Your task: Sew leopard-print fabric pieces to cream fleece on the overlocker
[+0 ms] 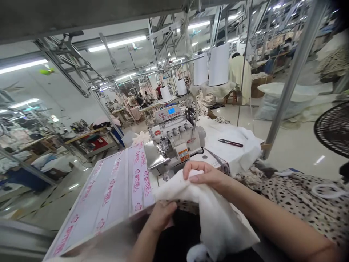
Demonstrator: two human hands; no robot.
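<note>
A piece of white fabric [218,214] hangs between my hands in front of an overlock sewing machine [177,133]. My right hand [204,174] pinches its upper edge between thumb and fingers, just below the machine's front. Lower and to the left, my left hand [163,214] is closed at the fabric's left end, its fingers partly hidden beneath the cloth. The rest of the fabric drapes down over my lap. A bit of spotted cloth shows under it. The machine's blue display is lit.
Thread snips [230,142] lie on white cloth right of the machine. A table covered in printed plastic [109,189] extends left. Leopard-spotted fabric [305,200] is heaped at right, near a black fan [334,127]. Large thread cones [219,65] stand behind; a metal post [291,76] rises at right.
</note>
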